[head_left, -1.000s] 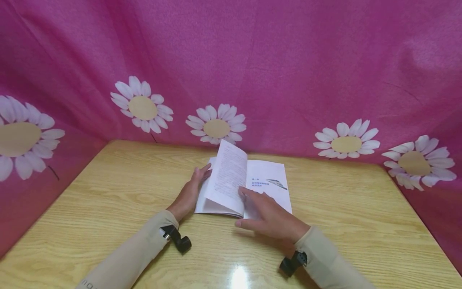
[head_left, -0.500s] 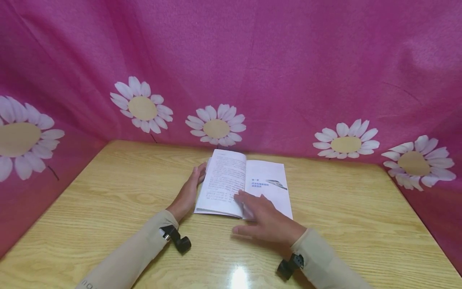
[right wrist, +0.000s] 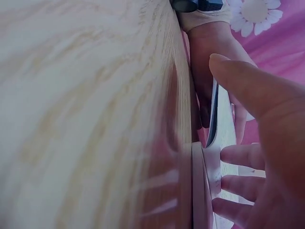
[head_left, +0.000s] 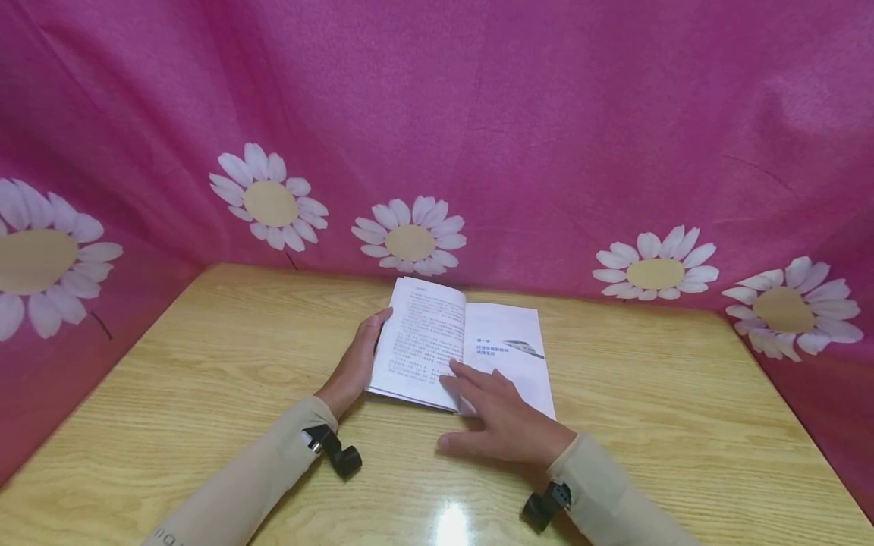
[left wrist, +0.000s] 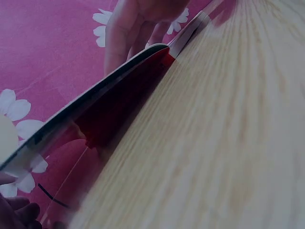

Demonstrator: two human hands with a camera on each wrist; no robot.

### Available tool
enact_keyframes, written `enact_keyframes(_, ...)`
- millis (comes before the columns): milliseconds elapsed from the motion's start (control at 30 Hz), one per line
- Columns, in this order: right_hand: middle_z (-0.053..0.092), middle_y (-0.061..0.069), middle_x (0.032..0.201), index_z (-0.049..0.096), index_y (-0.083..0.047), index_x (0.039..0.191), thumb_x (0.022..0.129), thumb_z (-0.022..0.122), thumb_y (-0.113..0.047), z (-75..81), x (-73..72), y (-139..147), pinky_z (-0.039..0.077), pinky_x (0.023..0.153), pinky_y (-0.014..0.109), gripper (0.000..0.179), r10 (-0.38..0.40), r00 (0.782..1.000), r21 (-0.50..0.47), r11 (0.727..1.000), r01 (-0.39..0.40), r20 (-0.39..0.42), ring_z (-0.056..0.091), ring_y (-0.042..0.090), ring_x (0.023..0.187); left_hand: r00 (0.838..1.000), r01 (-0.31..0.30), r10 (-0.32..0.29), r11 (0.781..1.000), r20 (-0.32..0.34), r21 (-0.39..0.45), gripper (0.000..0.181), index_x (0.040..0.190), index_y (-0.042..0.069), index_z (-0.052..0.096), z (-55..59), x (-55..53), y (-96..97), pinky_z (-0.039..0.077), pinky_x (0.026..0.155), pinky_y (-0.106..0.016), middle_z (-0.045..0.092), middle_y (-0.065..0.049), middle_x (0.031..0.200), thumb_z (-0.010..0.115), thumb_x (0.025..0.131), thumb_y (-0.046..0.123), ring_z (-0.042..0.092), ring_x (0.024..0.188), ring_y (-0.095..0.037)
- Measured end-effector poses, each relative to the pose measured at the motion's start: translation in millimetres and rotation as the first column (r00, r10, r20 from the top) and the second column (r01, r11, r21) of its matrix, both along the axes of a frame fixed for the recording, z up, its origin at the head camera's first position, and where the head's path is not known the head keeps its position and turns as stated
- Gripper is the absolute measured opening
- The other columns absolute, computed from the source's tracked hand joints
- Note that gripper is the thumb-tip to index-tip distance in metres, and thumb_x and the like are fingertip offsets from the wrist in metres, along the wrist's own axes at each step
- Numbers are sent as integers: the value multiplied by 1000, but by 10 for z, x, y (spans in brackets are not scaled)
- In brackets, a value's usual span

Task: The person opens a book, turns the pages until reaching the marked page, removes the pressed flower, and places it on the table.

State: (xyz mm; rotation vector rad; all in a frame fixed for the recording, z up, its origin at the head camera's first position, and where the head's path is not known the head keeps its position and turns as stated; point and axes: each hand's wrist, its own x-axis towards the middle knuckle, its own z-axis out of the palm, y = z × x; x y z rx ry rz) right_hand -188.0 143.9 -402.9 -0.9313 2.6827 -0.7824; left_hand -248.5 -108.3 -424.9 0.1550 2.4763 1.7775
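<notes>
An open book (head_left: 426, 334) lies on the table, its left half raised off the wood and its right half flat. The left page bears dense text; the right page (head_left: 508, 322) has a blue heading and a train picture. My left hand (head_left: 351, 368) grips the left edge, thumb along the side, other fingers (left wrist: 21, 212) partly hidden beneath. Under the raised half, the dark cover (left wrist: 126, 98) shows in the left wrist view. My right hand (head_left: 501, 417) spreads over the lower middle, its fingertips touching the page near the fold in the right wrist view.
The wooden table (head_left: 683, 425) reaches back to a pink cloth (head_left: 532, 136) printed with white daisies, which also hangs at both sides. Each sleeved wrist carries a small black camera (head_left: 337, 455).
The lifted leaves have come down onto the left side. My left hand has then taken hold of that side and raised it slightly. My right hand has shifted a little towards me.
</notes>
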Motion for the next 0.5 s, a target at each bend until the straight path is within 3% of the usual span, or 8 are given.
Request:
enact_keyframes(300, 20, 2, 160, 38, -18, 150, 79, 62, -68, -27, 9, 1, 7, 116, 53, 90, 24, 998, 35, 999, -22, -54, 19, 16, 145, 998, 13, -15, 999, -54, -34, 65, 152, 22, 30, 4, -6, 7, 9, 118, -44, 18, 0, 160, 16, 100, 59, 13, 147, -20)
enact_keyframes(400, 21, 3, 159, 38, -17, 149, 80, 61, -69, -40, 12, -9, 8, 116, 55, 90, 34, 996, 50, 998, -30, -84, 19, 17, 145, 992, 52, -63, 993, -106, -104, 57, 151, 21, 32, -14, -18, 4, 10, 117, -50, 16, -2, 160, 26, 103, 51, 11, 147, -24)
enact_keyframes(500, 23, 5, 159, 40, -16, 148, 80, 60, -69, -47, 14, -19, 9, 115, 57, 89, 41, 993, 58, 998, -34, -109, 21, 19, 145, 972, 107, -150, 968, -181, -226, 56, 150, 20, 35, -51, -28, -7, 12, 116, -55, 16, -4, 161, 46, 100, 43, 11, 147, -27)
